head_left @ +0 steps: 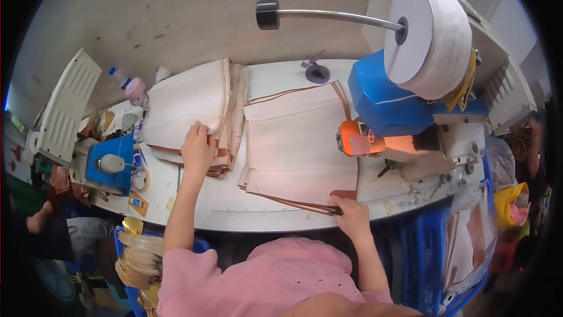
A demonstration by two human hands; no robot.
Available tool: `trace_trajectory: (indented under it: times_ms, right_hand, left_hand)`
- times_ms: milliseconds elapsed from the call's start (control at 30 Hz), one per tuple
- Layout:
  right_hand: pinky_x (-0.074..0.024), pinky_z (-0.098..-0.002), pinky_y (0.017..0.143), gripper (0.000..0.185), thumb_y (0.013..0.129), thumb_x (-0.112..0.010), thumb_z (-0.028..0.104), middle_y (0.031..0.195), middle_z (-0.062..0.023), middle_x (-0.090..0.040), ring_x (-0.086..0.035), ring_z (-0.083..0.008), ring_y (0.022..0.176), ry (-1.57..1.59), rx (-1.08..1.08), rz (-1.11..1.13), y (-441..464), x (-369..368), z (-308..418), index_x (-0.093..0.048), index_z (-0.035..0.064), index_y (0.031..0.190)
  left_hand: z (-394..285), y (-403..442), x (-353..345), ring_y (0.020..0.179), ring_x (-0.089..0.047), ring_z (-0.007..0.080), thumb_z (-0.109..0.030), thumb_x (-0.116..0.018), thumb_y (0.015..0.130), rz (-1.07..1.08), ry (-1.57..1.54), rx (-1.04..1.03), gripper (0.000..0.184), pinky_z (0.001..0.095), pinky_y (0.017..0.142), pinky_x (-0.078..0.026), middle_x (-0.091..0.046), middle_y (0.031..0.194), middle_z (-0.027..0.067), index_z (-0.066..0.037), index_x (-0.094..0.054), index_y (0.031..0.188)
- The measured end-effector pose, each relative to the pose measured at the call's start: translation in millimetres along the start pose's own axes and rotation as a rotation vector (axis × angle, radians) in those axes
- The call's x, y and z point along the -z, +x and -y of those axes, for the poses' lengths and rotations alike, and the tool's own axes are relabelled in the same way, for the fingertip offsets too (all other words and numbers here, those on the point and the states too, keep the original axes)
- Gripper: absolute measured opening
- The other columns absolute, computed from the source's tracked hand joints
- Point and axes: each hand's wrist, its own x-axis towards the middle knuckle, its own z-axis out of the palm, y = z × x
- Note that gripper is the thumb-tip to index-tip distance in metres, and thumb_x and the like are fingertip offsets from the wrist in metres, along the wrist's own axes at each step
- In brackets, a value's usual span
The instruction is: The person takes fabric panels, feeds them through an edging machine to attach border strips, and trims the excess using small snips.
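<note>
Left stack (189, 95): beneath and beyond left fingertips; apparently kept separate from the neighbouring pile.
Left hand (199, 146): palm down, forearm angled forward; fingers rest on the stack, pinch cannot be told.
Right stack (299, 135): beyond and left of right grip; corner likely held for edge control.
Right hand (352, 218): forearm angled inward, fingers clamped on near corner.

The person's two hands (199, 148) (352, 220), two panel stacks (190, 97) (299, 141), one large white roll (448, 41) and one blue-capped bottle (121, 79) show.
</note>
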Motion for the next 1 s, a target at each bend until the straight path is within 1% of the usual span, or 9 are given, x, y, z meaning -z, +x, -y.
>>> trace_trajectory:
  times_ms: [200,400,500,600,733,767,867,967,1000]
  right_hand:
    - [-0.0505,-0.0375,0.059,0.025,0.067,-0.062,0.004,0.08,-0.0065,-0.067,-0.064,-0.0281,0.071,0.169,0.0,-0.064,-1,-4,2,-0.065,0.0089,0.092]
    - [-0.05,-0.035,0.058,0.018,0.073,-0.062,0.006,0.079,-0.0108,-0.066,-0.064,-0.0272,0.066,0.273,-0.021,-0.038,-3,-4,-1,-0.067,0.0072,0.09]
    - [-0.0489,-0.0304,0.058,0.019,0.085,-0.061,0.018,0.077,-0.0125,-0.067,-0.063,-0.0217,0.061,0.524,-0.191,-0.132,3,-12,7,-0.066,0.0002,0.091]
    - [-0.0478,-0.0277,0.06,0.035,0.093,-0.055,0.028,0.074,-0.0116,-0.067,-0.061,-0.0157,0.064,0.92,-0.68,0.043,15,-3,8,-0.063,-0.0056,0.1]
    - [-0.0385,-0.0222,0.043,0.047,0.094,-0.05,0.039,0.07,-0.0098,-0.063,-0.05,-0.0092,0.045,0.976,-0.555,-0.212,15,-21,-15,-0.061,-0.0058,0.101]
    - [-0.0443,-0.0238,0.061,0.034,0.088,-0.061,0.03,0.074,-0.0051,-0.062,-0.054,-0.0065,0.068,0.941,-0.71,-0.126,13,-13,-18,-0.064,-0.004,0.09]
    - [-0.034,-0.0223,0.036,0.024,0.086,-0.064,0.021,0.061,-0.0021,-0.057,-0.045,-0.0063,0.04,0.883,-0.652,-0.099,2,-21,-30,-0.062,-0.0025,0.091]
    - [-0.0333,-0.0218,0.035,0.017,0.084,-0.066,0.014,0.057,0.0008,-0.054,-0.045,-0.0053,0.039,0.876,-0.73,-0.125,5,-18,-24,-0.062,-0.0023,0.087]
    - [-0.0332,-0.0217,0.035,0.017,0.084,-0.066,0.014,0.057,0.0006,-0.054,-0.045,-0.0053,0.039,0.874,-0.733,-0.139,4,-19,-23,-0.062,-0.0025,0.088]
  left_hand:
    - [7,19,25,0.075,-0.063,0.0311,-0.01,-0.056,0.081,0.023,-0.131,0.022,0.014,0.0381,0.064,-0.051,-0.065,0.086,0.0137,-0.006,-0.061,0.093]
    - [-43,23,69,0.073,-0.064,0.0246,0.0,-0.053,0.081,0.031,-0.555,-0.111,0.025,0.0309,0.066,-0.051,-0.066,0.084,0.0129,-0.005,-0.064,0.102]
    - [-98,-1,78,0.076,-0.065,0.0187,0.002,-0.051,0.081,0.353,-0.932,-0.109,0.025,0.0289,0.069,-0.051,-0.067,0.086,0.0121,-0.003,-0.065,0.102]
    - [-151,-33,73,0.074,-0.065,0.0182,0.0,-0.051,0.083,0.732,-1.116,-0.184,0.023,0.0292,0.07,-0.051,-0.067,0.085,0.0118,-0.003,-0.064,0.102]
    - [-199,-80,55,0.072,-0.065,0.0276,-0.005,-0.052,0.085,1.074,-1.273,-0.388,0.02,0.0339,0.069,-0.05,-0.066,0.083,0.0143,-0.006,-0.064,0.102]
    - [-207,-88,48,0.073,-0.064,0.0313,-0.012,-0.055,0.085,1.087,-1.311,-0.481,0.017,0.0371,0.069,-0.05,-0.065,0.083,0.015,-0.007,-0.064,0.098]
    - [-214,-75,38,0.074,-0.064,0.0316,-0.019,-0.058,0.083,1.051,-1.088,-0.563,0.018,0.0386,0.068,-0.05,-0.065,0.082,0.014,-0.008,-0.065,0.096]
    - [-210,-32,-10,0.075,-0.062,0.0321,-0.022,-0.057,0.082,0.606,-1.005,-0.378,0.02,0.0404,0.068,-0.05,-0.065,0.081,0.0142,-0.005,-0.066,0.09]
    - [-209,-7,-16,0.086,-0.059,0.033,-0.021,-0.06,0.081,0.459,-0.8,-0.362,0.021,0.0417,0.075,-0.048,-0.063,0.089,0.0147,-0.005,-0.064,0.093]
